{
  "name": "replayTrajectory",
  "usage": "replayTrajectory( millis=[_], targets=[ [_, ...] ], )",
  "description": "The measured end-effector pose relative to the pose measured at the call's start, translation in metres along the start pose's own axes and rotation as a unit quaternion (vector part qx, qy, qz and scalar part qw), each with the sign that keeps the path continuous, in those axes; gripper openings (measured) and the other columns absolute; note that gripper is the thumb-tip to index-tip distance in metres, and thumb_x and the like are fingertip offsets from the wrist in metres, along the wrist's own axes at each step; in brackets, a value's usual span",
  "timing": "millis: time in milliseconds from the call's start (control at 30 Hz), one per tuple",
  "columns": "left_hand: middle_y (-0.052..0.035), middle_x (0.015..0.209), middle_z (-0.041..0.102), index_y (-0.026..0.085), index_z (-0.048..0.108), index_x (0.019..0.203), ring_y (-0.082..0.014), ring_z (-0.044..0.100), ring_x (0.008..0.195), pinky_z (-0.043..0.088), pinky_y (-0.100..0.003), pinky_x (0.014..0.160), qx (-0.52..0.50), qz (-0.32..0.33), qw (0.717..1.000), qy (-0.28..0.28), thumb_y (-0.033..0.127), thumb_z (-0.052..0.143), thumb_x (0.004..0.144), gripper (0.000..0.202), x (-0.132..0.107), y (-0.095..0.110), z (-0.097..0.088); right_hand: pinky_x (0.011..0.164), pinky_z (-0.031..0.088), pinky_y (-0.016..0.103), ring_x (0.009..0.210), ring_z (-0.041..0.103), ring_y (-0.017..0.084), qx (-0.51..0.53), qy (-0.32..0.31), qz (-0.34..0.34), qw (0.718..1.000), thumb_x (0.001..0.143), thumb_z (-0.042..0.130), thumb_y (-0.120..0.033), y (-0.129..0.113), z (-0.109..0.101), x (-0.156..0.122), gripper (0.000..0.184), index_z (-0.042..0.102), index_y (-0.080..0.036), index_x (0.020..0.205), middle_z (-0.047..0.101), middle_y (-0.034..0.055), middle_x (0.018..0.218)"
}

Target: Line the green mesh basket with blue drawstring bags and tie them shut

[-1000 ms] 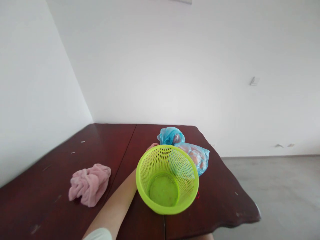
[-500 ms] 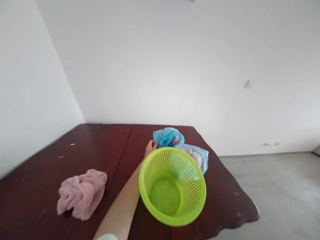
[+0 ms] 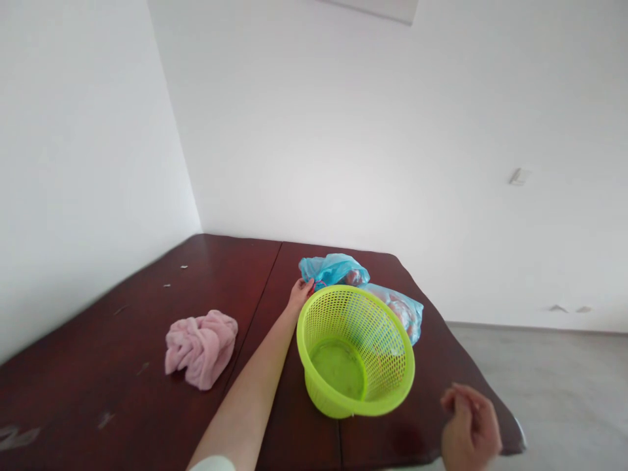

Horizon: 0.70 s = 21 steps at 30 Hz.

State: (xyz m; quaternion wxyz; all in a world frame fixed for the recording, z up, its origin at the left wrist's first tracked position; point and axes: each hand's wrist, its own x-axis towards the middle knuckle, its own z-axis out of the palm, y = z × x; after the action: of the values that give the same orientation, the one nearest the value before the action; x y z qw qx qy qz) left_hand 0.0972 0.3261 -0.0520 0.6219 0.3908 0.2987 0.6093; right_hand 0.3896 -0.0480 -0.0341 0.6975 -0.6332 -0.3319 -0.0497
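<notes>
Both hands are in view now: the right hand (image 3: pixel 468 428), absent from the earlier views, has come in at the lower right, over the near right corner of a dark red-brown wooden table (image 3: pixel 122 340). Its fingers curl loosely inward and hold nothing visible. The left arm (image 3: pixel 250 392), with a white sleeve (image 3: pixel 210 464) at its near end, stretches forward across the table, and the left hand (image 3: pixel 300 296) is at the far side of a lime-green perforated plastic basket (image 3: pixel 366 330), just beside its rim. Whether that hand grips the rim or the bag behind it, I cannot tell. The basket sits tilted between the two hands, its mouth turned toward the viewer and its solid round base showing inside. Just beyond the left hand lie a blue plastic bag (image 3: pixel 333 269) and a second blue plastic bag (image 3: pixel 400 311), both translucent, with pinkish contents. Left of the left arm is a crumpled pink towel (image 3: pixel 201 348), and a seam in the tabletop runs between it and the arm. Past the right hand, the table's wavy edge gives way to a grey concrete floor (image 3: pixel 540 392).
</notes>
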Motion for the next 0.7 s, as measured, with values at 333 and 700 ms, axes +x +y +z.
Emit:
replayTrajectory(
  millis=[333,700],
  targets=[
    [-0.0125,0.105,0.082,0.024,0.070,0.107,-0.0315,0.080,0.100,0.062,-0.048,0.097,-0.024,-0.036,0.999,0.030,0.052,0.115,0.062,0.070,0.025,-0.036,-0.015,0.066,0.057,0.032,0.070,0.070,0.018,0.317,-0.321,0.112,0.885,0.093,0.087,-0.051,-0.037,0.240,0.158,0.031,0.075,-0.024,0.103,0.078,0.0029,0.084],
    [-0.0083,0.107,0.083,0.021,0.075,0.113,-0.0221,0.077,0.091,0.060,-0.034,0.086,-0.018,-0.030,0.999,0.006,0.063,0.112,0.069,0.071,0.025,-0.059,-0.024,0.088,0.060,0.027,0.103,0.086,0.018,0.303,-0.556,0.123,0.765,0.100,0.080,-0.048,-0.019,0.362,0.085,0.055,0.077,0.005,0.116,0.087,0.0197,0.115]
  ],
)
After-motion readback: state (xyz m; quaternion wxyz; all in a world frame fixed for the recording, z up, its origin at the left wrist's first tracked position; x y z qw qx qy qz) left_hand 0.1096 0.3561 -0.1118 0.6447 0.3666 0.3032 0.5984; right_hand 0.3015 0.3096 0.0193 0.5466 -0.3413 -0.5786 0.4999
